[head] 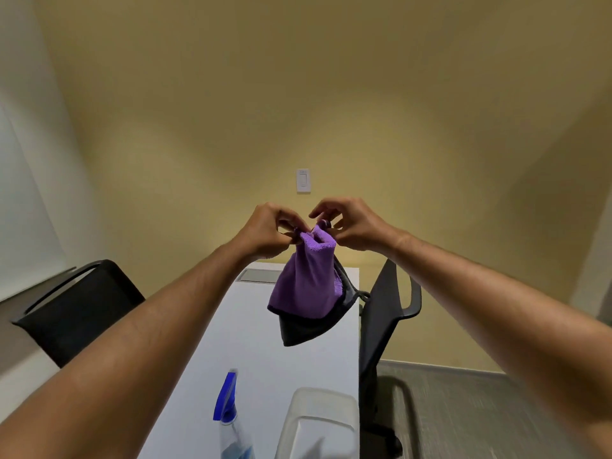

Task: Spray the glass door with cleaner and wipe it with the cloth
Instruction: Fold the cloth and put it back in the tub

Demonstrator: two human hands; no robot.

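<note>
A purple cloth with a dark grey underside (309, 286) hangs in the air over the far half of a white table (251, 332). My left hand (265, 231) pinches its top edge on the left, and my right hand (351, 223) pinches the top edge on the right; the two hands are close together. A clear spray bottle with a blue trigger head (228, 412) stands on the table's near end, below my arms. No glass door can be made out for sure; a pale panel (23, 207) fills the left edge.
A translucent plastic container (318, 422) sits on the table to the right of the bottle. A black chair (76, 309) stands left of the table and a dark office chair (387, 313) right of it. A yellow wall with a white switch (303, 180) lies ahead.
</note>
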